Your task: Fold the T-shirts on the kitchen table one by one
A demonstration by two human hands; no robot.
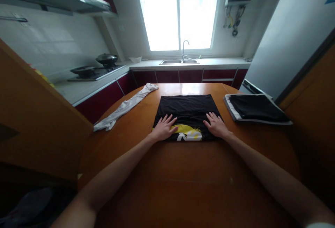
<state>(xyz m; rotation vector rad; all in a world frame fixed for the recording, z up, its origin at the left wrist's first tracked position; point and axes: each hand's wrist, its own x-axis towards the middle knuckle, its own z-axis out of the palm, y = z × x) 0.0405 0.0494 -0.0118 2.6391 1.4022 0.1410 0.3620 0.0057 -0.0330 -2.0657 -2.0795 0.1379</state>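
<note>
- Two bare hands press flat, palms down, on a soft black cloth (187, 105), which lies at the middle of the desk (183, 175), straight ahead of the person.
- The left hand (163, 129) rests on the cloth's near left part, fingers spread apart and closed on nothing, its thumb reaching over the edge of a printed design (191, 131).
- The right hand (216, 126) lies on the near right side, its fingers likewise apart and extended.
- The cloth is matte and four-cornered, with straight edges and shallow creases running across its middle; the print shows a curved yellow patch with a speckled rim and blocky white shapes below it.
- The desk has rounded sides and a smooth orange-brown surface, glossy at the far edge, where the light gleams.
- On its left, well apart from the hands, a thin white cloth (128, 106) stretches out in a long, crumpled, narrow strip.
- On its right, a flat pile (256, 107) shows a dark, smooth piece lying over paler grey-white layers.
- Beyond the desk stand a metal sink (170, 61) with a slim curved faucet (183, 50) and a round lidded pan (106, 59).
</note>
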